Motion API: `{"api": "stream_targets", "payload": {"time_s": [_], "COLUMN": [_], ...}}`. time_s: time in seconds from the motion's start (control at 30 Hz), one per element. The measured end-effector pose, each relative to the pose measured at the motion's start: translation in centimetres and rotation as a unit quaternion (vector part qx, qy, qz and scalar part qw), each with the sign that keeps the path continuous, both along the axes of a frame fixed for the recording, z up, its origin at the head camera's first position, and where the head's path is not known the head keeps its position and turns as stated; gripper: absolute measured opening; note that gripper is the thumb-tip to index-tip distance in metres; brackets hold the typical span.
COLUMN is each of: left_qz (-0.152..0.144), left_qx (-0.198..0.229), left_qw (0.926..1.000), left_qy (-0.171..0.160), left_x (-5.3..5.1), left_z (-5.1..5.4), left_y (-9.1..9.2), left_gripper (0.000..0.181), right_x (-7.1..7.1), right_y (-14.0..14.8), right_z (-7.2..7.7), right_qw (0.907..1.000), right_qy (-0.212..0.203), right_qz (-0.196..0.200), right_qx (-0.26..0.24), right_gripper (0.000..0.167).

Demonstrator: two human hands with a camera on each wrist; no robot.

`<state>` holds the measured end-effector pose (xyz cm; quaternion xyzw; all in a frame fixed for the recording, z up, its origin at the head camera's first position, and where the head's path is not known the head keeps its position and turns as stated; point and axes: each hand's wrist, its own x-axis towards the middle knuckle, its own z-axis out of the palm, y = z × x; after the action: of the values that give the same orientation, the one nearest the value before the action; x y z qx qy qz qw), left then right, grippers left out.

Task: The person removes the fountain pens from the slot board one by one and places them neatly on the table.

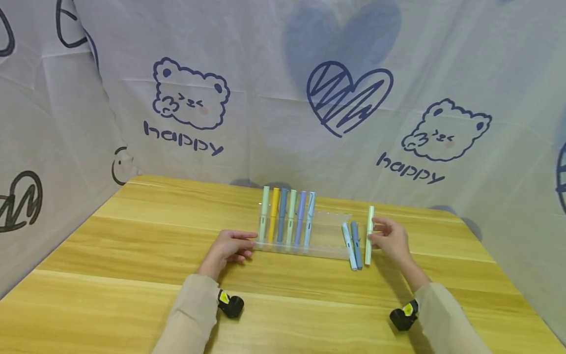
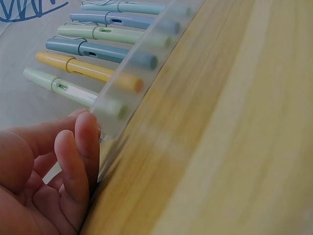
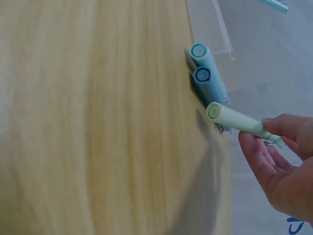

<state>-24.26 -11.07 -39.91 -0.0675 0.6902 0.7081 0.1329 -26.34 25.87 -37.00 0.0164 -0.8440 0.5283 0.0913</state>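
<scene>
Upright in a clear plastic pen holder [image 1: 329, 251] stand several pens: light green, a yellow pen [image 1: 274, 211], dark blue, green, a purple pen [image 1: 301, 216] and light blue. My left hand [image 1: 230, 248] pinches the holder's left end between thumb and fingers, beside the outermost green pen [image 2: 54, 83]. My right hand [image 1: 391, 241] holds a pale green pen [image 3: 234, 119] between thumb and fingertips, roughly upright and raised off the table. Just left of it, a light blue pen [image 1: 349, 248] and a dark blue pen [image 1: 356, 246] lie side by side at the holder's right end.
The wood-grain table [image 1: 283, 300] reaches back to a white cloth [image 1: 265, 108] printed with bears and hearts. Each wrist carries a small black camera, the left camera [image 1: 232, 306] and the right camera [image 1: 403, 318].
</scene>
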Motion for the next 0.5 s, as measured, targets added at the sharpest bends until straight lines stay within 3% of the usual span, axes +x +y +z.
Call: {"api": "stream_targets", "payload": {"time_s": [0.37,0.5], "left_qz": [0.002,0.002], "left_qx": [-0.002,0.001], "left_qw": [1.0000,1.0000], "left_qy": [-0.003,-0.001], "left_x": [0.0,0.0], "left_z": [0.0,0.1], "left_y": [0.0,0.0], "left_gripper": [0.032,0.032], "right_x": [-0.4,-0.6], "right_y": [0.4,0.4], "right_z": [-0.9,-1.1], "right_qw": [0.9948,0.9930], "right_qy": [-0.090,-0.112], "right_qz": [0.011,0.008], "right_qx": [-0.046,-0.038], "right_gripper": [0.042,0.042]}}
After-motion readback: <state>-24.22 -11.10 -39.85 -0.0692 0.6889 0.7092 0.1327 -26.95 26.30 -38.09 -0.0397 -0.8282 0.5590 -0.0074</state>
